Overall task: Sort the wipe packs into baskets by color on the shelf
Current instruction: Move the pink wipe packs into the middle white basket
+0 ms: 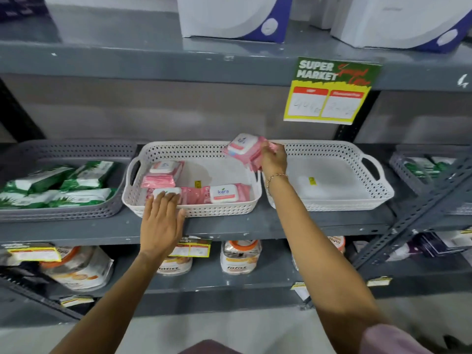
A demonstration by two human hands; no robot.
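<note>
A white basket in the middle of the shelf holds several pink wipe packs. My right hand grips another pink pack, tilted, above this basket's back right corner. My left hand lies flat with its fingers on a pink pack at the basket's front left. A grey basket on the left holds several green and white packs. The white basket to the right has no packs in it.
A further grey basket with green packs sits at the far right behind a slanted metal brace. A price sign hangs from the upper shelf. Jars stand on the shelf below, boxes above.
</note>
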